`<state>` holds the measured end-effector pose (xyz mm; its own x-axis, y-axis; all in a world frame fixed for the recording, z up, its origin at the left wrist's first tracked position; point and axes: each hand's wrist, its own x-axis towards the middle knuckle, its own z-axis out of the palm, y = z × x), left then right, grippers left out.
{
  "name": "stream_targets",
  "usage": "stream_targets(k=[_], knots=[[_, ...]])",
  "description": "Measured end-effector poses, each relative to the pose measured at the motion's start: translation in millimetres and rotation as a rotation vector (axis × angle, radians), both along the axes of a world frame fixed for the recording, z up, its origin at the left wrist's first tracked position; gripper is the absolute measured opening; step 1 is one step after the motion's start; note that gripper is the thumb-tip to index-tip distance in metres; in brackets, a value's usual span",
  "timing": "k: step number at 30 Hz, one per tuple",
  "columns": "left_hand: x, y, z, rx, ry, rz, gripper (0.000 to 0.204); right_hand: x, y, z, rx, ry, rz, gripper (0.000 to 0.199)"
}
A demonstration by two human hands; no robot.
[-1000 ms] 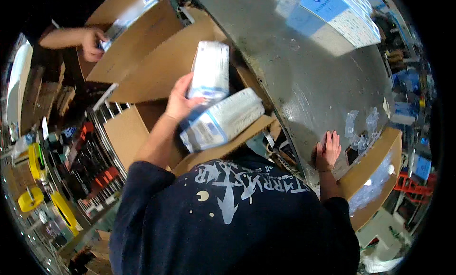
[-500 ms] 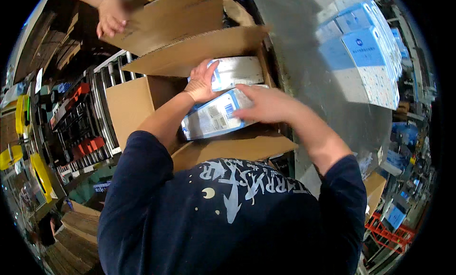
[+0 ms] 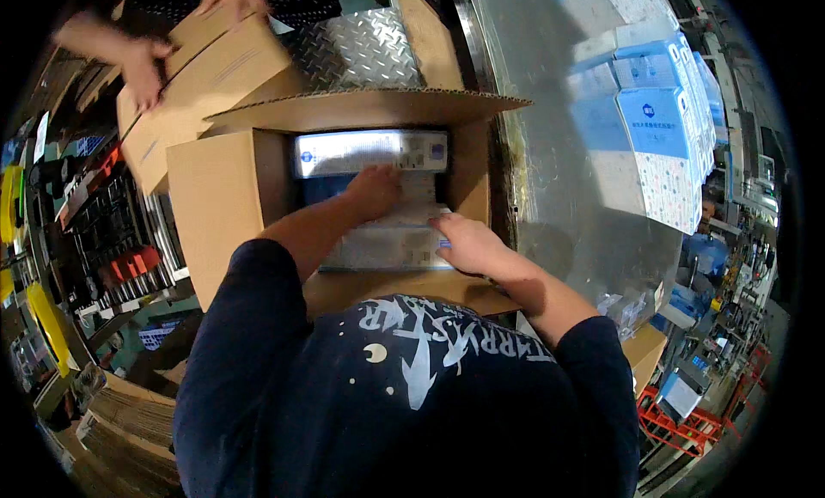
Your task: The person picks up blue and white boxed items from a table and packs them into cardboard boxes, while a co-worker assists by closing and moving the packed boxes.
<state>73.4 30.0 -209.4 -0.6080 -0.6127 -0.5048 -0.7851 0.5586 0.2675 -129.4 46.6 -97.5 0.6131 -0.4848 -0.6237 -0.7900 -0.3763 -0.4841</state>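
An open cardboard carton (image 3: 215,210) stands before me with white-and-blue boxes lying in it. One box (image 3: 372,152) lies along the far wall; another box (image 3: 382,250) lies along the near wall. Between them, more white and blue surface shows, partly covered by my arm. My left hand (image 3: 375,191) reaches down into this middle part, its back up and its fingers hidden. At the right end of the near box is my right hand (image 3: 468,243), fingers bent over its far edge and thumb against its end.
Across from me, another person's hands (image 3: 146,73) rest on a closed carton (image 3: 215,77) near a metal tread plate (image 3: 357,51). To the right, a metal tabletop (image 3: 559,232) carries a stack of blue-and-white boxes (image 3: 657,120). Rollers (image 3: 163,232) run at the left.
The two tilted boxes now lie level, apart, along the carton's far and near walls. My left hand has moved down into the middle. The other person's carton has been turned and folded shut.
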Motion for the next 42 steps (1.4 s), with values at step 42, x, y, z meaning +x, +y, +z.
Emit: stream_targets(k=[42], knots=[[-11,-13,20,0.222,0.083,-0.185,0.049,-365,54,23,-0.579,0.417,-1.49,0.04]])
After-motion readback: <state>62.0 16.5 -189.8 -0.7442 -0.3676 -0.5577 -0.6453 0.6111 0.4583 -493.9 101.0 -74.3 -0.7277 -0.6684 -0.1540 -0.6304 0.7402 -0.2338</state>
